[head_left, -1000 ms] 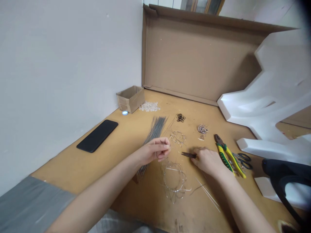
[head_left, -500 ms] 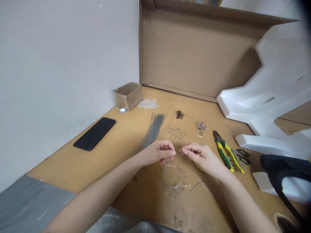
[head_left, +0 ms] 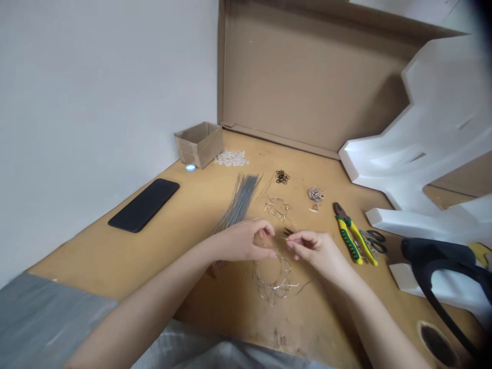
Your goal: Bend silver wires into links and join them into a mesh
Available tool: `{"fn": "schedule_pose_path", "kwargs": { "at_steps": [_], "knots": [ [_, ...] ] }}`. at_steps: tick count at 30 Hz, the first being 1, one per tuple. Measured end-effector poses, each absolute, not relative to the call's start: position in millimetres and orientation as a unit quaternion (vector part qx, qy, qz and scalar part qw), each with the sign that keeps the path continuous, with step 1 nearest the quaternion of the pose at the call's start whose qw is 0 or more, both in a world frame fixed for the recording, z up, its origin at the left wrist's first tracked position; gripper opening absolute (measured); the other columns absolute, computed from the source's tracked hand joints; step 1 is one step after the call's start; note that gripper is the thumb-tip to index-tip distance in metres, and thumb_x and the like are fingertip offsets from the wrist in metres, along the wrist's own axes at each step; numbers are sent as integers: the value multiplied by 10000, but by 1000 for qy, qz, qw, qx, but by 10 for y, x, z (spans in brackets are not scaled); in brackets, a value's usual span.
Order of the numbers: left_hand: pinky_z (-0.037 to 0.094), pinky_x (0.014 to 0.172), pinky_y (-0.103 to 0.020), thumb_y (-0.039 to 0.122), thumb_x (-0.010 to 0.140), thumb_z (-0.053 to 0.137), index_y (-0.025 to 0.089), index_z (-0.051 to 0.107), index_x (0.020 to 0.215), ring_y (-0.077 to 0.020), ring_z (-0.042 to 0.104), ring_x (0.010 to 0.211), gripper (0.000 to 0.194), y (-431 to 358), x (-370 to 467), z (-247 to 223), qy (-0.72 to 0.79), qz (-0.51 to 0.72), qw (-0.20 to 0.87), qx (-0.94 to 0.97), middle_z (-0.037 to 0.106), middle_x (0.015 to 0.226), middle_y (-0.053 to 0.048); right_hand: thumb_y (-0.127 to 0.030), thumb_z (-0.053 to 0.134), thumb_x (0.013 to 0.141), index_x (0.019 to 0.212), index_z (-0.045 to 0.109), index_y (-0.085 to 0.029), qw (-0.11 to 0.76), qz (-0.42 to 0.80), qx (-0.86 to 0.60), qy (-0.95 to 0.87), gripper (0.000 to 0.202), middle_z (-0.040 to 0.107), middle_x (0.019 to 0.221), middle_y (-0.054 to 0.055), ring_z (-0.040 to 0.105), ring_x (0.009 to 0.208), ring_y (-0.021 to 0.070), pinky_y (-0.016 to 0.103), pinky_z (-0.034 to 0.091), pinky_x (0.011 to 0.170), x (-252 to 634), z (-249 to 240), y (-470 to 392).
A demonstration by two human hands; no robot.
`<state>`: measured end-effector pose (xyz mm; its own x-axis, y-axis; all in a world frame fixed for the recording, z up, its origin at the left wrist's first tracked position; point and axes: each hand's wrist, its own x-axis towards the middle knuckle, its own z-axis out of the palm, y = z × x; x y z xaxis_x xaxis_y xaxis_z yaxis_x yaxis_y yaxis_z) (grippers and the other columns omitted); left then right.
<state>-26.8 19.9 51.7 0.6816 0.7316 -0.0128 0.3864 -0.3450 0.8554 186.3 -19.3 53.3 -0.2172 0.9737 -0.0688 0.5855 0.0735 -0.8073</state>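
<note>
My left hand [head_left: 248, 240] is open over the table, thumb and fingers apart and nothing seen between them. Facing it, my right hand [head_left: 317, 250] pinches a short thin wire [head_left: 283, 239] between thumb and fingertips. Below both hands lies a wire ring [head_left: 273, 284] with looped, petal-like bends. A second, smaller wire ring [head_left: 277, 208] rests just beyond them. A bundle of straight grey wires [head_left: 243, 200] is partly hidden by my left hand. Dark tool tips [head_left: 288, 231] show beside my right fingertips; the rest of that tool is hidden.
Yellow-green pliers [head_left: 353, 236] and scissors [head_left: 374, 241] lie right. Farther back are black rings [head_left: 282, 177], a coiled wire piece [head_left: 315, 194], clear beads [head_left: 231, 158] and a small cardboard box [head_left: 199, 145]. A black phone [head_left: 144, 205] lies left; white foam [head_left: 434, 118] stands right.
My left hand has let go of the wire and its fingers have spread. My right hand keeps the wire in its pinch. The view has shifted slightly.
</note>
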Motion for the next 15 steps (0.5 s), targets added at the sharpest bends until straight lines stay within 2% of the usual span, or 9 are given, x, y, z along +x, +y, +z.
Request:
{"fn": "schedule_pose_path", "kwargs": {
  "at_steps": [2,6,15],
  "knots": [
    [406,662,-247,303,678,617,188,572,994,-161,537,768,339,187,-275,483,348,165,413,825,586,982,-53,-339,542,782,753,659,-165,266,332,-575,-698,211,602,550,-7,541,502,104,208,424,505,1872,457,-197],
    [417,732,-269,179,684,551,183,598,975,-193,569,841,295,205,-228,339,337,139,400,841,637,948,-56,-337,532,791,778,669,-169,279,286,-577,-713,218,648,632,16,569,544,120,217,435,519,1865,315,-197],
    [441,673,-220,161,748,498,166,609,924,-145,598,753,208,285,-211,252,313,135,464,818,670,859,-38,-271,511,809,791,665,-188,269,210,-558,-756,176,647,679,19,572,565,119,223,436,550,1861,267,-251]
  ]
}}
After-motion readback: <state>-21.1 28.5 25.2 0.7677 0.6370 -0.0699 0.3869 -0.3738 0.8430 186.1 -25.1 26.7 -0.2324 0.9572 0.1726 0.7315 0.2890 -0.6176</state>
